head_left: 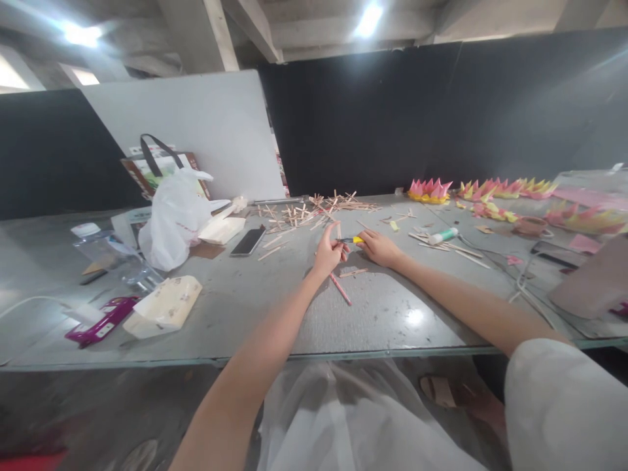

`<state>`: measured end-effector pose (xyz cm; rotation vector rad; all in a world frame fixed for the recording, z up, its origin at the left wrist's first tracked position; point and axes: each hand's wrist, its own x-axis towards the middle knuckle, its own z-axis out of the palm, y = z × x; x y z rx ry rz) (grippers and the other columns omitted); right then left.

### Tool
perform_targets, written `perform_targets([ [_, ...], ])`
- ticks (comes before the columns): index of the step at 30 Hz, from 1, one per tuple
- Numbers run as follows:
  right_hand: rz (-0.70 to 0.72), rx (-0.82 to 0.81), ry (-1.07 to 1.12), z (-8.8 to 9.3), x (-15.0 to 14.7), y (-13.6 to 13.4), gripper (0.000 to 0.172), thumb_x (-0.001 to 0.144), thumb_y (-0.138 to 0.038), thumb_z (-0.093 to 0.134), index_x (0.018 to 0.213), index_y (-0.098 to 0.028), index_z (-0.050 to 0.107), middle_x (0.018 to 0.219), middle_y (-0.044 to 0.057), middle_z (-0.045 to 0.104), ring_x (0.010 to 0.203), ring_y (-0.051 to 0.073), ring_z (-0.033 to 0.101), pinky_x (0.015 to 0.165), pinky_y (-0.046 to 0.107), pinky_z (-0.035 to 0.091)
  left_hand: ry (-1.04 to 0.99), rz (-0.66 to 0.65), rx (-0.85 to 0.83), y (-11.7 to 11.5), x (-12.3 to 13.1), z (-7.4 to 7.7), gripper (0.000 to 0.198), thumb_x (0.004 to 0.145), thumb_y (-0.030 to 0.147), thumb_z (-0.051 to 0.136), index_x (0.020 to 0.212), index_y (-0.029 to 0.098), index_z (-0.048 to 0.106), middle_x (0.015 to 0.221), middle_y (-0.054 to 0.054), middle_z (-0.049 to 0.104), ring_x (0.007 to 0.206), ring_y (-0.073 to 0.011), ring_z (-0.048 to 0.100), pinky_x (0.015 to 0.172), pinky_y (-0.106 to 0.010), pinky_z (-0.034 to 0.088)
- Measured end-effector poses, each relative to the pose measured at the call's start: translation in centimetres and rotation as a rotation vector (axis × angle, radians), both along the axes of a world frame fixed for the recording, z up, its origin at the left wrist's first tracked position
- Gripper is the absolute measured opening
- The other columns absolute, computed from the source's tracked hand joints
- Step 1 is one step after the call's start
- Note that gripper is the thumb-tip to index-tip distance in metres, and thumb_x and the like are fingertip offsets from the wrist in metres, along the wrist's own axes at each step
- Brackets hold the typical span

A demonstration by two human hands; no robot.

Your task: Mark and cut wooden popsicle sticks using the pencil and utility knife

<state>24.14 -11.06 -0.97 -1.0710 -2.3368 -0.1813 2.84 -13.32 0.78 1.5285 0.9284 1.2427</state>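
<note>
A person's right hand point(379, 248) grasps a slim yellow-handled tool with a dark metal end point(359, 239), while the left hand point(328, 252) pinches a short, flat, pale wooden stick point(338, 231) upright against it, above the middle of the worktable. Whether the tool is a knife or a pair of pliers is too small to tell. Good work here likely calls for a firm pinch close to the metal end, fingertips clear of its edge, and slow, even pressure along the grain, since thin wood may split.

Just below the left hand, a thin pink-and-white striped rod point(341, 290) lies slantwise on the smooth, speckled grey tabletop point(275, 314). Beyond the hands spreads a loose, criss-crossed heap of flat, matte wooden sticks point(338, 203). Near the right forearm, a round white-and-green glue tube point(443, 236) rests among more slivers; farther back stands a pointed, petalled pink-and-yellow paper flower point(429, 191). To the left lie a glossy black phone point(248, 241) and a crumpled, translucent white plastic bag point(173, 219).
</note>
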Motion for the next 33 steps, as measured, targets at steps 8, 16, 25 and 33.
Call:
perform_targets([
  [8,0.005,-0.008,0.014,0.14,-0.04,-0.09,0.024,0.112,-0.035,0.040,0.107,-0.020,0.059,0.104,0.013,0.068,0.097,0.027,0.062,0.086,0.035,0.046,-0.005,0.007,0.006,0.14,0.02,-0.17,0.079,0.092,0.008,0.054,0.165,0.025,0.026,0.067,0.007,0.066,0.042,-0.0068,0.055,0.051,-0.019,0.043],
  [16,0.010,0.000,0.004,0.00,-0.02,0.04,0.026,0.112,-0.036,0.038,0.108,-0.020,0.058,0.104,0.013,0.067,0.097,0.027,0.061,0.086,0.035,0.045,-0.010,-0.003,0.001,0.16,-0.02,-0.09,0.081,0.091,0.005,0.051,0.165,0.024,0.025,0.068,0.007,0.066,0.042,-0.0070,0.056,0.050,-0.019,0.043],
  [25,0.005,-0.016,0.014,0.09,0.00,-0.07,0.027,0.112,-0.038,0.038,0.108,-0.020,0.059,0.104,0.013,0.067,0.096,0.026,0.061,0.085,0.035,0.045,-0.016,0.002,0.015,0.17,0.03,-0.18,0.079,0.093,0.007,0.052,0.165,0.025,0.026,0.067,0.006,0.066,0.042,-0.0070,0.055,0.050,-0.019,0.043],
  [33,-0.005,-0.001,0.008,-0.03,0.03,0.02,0.028,0.112,-0.038,0.038,0.108,-0.020,0.059,0.103,0.013,0.067,0.096,0.027,0.061,0.085,0.035,0.044,-0.032,-0.005,0.009,0.16,0.04,-0.17,0.079,0.093,0.008,0.054,0.165,0.024,0.026,0.066,0.006,0.066,0.042,-0.0075,0.055,0.051,-0.019,0.043],
])
